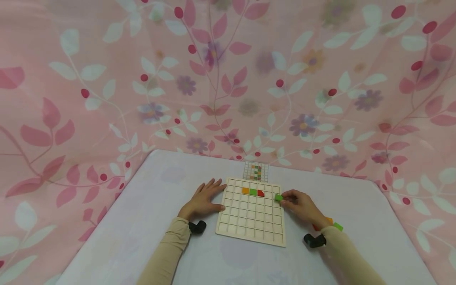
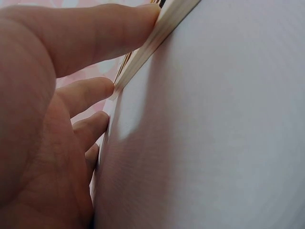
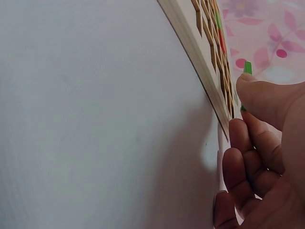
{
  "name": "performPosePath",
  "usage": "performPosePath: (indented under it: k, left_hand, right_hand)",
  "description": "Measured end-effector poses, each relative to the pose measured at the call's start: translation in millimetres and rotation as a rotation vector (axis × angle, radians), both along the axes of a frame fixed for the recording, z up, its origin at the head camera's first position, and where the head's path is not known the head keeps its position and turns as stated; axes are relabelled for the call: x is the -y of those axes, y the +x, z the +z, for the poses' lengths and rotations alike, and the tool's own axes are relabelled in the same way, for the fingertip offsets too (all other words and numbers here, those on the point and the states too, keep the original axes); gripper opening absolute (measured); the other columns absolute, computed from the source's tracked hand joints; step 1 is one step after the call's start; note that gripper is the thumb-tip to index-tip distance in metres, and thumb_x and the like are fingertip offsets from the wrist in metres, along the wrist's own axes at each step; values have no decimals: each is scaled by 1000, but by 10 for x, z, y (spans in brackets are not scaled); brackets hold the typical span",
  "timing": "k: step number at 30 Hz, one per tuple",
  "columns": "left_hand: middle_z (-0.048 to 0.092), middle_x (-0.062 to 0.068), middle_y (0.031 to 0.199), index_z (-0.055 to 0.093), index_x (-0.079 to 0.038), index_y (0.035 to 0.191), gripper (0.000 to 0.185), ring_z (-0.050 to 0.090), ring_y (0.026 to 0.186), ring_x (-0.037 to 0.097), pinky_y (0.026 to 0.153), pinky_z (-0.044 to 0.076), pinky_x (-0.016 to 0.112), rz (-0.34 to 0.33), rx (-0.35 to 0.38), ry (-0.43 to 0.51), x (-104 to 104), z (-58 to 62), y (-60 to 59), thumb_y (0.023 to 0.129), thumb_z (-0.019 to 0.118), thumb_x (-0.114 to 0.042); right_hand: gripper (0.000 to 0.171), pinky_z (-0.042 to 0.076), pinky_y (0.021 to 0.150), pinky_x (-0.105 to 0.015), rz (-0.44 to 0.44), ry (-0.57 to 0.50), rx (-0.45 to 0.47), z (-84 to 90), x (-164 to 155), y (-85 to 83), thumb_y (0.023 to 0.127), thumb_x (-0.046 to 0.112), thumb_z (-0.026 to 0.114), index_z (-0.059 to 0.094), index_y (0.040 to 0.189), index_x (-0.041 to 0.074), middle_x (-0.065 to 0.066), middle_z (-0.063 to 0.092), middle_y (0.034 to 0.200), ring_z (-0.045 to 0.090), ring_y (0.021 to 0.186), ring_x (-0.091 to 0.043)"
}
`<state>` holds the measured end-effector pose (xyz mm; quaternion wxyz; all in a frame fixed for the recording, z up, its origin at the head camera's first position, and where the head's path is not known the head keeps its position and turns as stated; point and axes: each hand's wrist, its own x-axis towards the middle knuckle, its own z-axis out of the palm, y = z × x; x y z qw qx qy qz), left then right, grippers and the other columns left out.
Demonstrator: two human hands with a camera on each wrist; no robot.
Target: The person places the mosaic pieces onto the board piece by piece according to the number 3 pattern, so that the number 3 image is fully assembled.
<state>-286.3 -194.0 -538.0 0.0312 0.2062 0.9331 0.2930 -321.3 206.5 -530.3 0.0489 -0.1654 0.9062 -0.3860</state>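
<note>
Backdrop: pink cloth (image 1: 107,79) printed with leaves, berries and flowers fills the upper frame of the head view; below it a pale lilac table (image 1: 142,206) with a smooth, matte cover.
Head, board: a square wooden grid board (image 1: 251,215) sits at lower centre; its thin ribs form small square cells. Three tiles lie in its second row: orange (image 1: 245,190), green (image 1: 253,192), and a red quarter-round (image 1: 261,193).
Head, card: a small pattern card (image 1: 255,171) lies just above the board.
Head, left hand: the left hand (image 1: 203,201) lies flat, fingers straight, against the board's left edge, holding nothing.
Head, right hand: the right hand (image 1: 302,206) pinches a small green tile (image 1: 278,197) at the board's right edge, near the upper right cells. More coloured pieces (image 1: 333,225) peek out behind the wrist.
Left wrist: fingertips (image 2: 102,86) and thumb touch the pale, squared wooden edge (image 2: 157,33) at upper centre.
Right wrist: thumb (image 3: 267,98) and curled fingers grip the green tile (image 3: 248,67) at upper right, beside the board's rim (image 3: 200,52); honeycomb-like ribs show above.
Judgement: the tile likely seats best kept level and squared to a cell, with the left hand bracing the board against sliding.
</note>
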Motion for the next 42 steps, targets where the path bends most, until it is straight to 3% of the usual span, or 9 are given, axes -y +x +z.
performPosePath:
  k: [13, 22, 29, 36, 42]
  left_hand:
    - [24, 9, 163, 37, -17, 154, 82, 10, 153, 32, 120, 5, 58, 1, -11, 1, -11, -4, 19, 86, 70, -49]
    - [24, 9, 163, 37, -17, 154, 82, 10, 153, 32, 120, 5, 58, -3, -13, -7, -8, -3, 27, 86, 70, -49]
    - [24, 9, 163, 36, -16, 154, 82, 10, 153, 32, 120, 4, 58, -6, -10, 10, -3, 10, 26, 87, 70, -48]
    - [23, 6, 164, 36, -18, 155, 82, 9, 153, 31, 121, 4, 57, -1, -11, -9, 7, 12, 10, 87, 69, -49]
    - [22, 6, 164, 35, -19, 155, 82, 9, 153, 30, 121, 3, 57, -5, -1, -22, 11, 11, 0, 87, 68, -50]
  right_hand:
    - [33, 51, 79, -25, 9, 25, 18, 33, 226, -1, 88, 34, 75, 67, 112, 13, 1, 69, 102, 61, 89, -14]
    - [32, 51, 86, -33, 58, 47, 70, 50, 369, 3, 88, 34, 75, 67, 110, 12, 2, 67, 99, 61, 90, -13]
    - [27, 44, 72, -28, 51, 65, 34, 79, 424, 7, 87, 29, 77, 69, 106, 12, 3, 66, 91, 53, 82, -16]
    - [26, 52, 82, -31, 49, 35, 19, 68, 488, -6, 83, 26, 80, 71, 103, 12, 4, 68, 91, 60, 84, -12]
    - [24, 50, 74, -24, 65, 25, -3, 85, 562, -6, 81, 24, 82, 73, 100, 12, 3, 67, 87, 60, 78, -12]
